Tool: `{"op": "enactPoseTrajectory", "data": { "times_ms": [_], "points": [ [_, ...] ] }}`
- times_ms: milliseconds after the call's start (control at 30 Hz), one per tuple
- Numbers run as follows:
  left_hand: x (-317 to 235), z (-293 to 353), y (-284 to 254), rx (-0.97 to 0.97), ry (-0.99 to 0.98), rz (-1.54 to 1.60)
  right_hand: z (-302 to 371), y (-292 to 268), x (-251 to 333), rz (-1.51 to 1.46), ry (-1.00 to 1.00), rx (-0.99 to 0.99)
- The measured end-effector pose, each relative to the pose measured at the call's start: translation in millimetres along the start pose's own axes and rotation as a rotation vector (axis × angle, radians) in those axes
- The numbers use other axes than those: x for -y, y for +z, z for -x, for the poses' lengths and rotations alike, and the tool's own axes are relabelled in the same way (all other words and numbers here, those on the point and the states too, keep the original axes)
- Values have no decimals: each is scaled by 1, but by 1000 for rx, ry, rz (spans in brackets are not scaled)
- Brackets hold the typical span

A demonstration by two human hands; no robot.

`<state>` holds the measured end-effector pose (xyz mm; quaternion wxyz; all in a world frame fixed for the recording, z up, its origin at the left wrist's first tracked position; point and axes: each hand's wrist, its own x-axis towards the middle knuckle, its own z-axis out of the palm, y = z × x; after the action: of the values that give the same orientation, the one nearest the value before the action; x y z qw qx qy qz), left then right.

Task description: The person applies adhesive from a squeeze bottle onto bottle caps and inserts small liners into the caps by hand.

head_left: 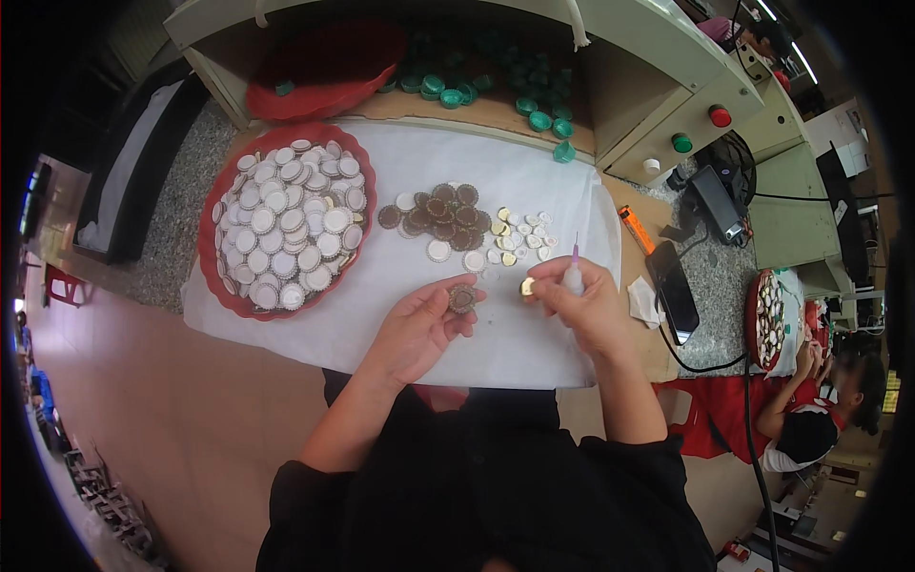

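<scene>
My left hand [419,329] pinches a round brown disc with a scalloped rim [462,298] between thumb and fingers. In my right hand [586,305] a small gold disc [527,287] sits between thumb and fingertip. The same hand also grips a small white bottle [573,279] with a thin purple needle tip pointing up and away. Beyond my hands lies a heap of brown scalloped discs [443,214], with several white-faced ones around it. To its right are small white and gold discs [519,234], scattered on the white sheet [381,348].
A red scalloped tray [360,157] piled with white-faced discs stands at left. Green cups [538,121] and a red tray [324,81] occupy the shelf behind. At right lie a phone [672,291], an orange cutter [637,229] and cables. A co-worker [810,429] sits at far right.
</scene>
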<state>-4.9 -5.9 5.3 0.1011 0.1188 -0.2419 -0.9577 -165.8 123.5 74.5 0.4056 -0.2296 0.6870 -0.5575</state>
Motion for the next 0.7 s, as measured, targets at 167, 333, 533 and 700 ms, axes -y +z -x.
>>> {"op": "enactPoseTrajectory", "data": {
  "times_ms": [167,333,533,700],
  "points": [
    [-1,2,3,9,6,-12,10,31,-24,-421,198,112],
    [0,3,5,-43,-30,-78,13,42,-22,-382,154,110],
    [0,3,5,-19,-15,-86,11,46,-21,-327,115,121],
    [0,3,7,-30,-23,-91,8,48,-25,-320,61,114]
  ]
}}
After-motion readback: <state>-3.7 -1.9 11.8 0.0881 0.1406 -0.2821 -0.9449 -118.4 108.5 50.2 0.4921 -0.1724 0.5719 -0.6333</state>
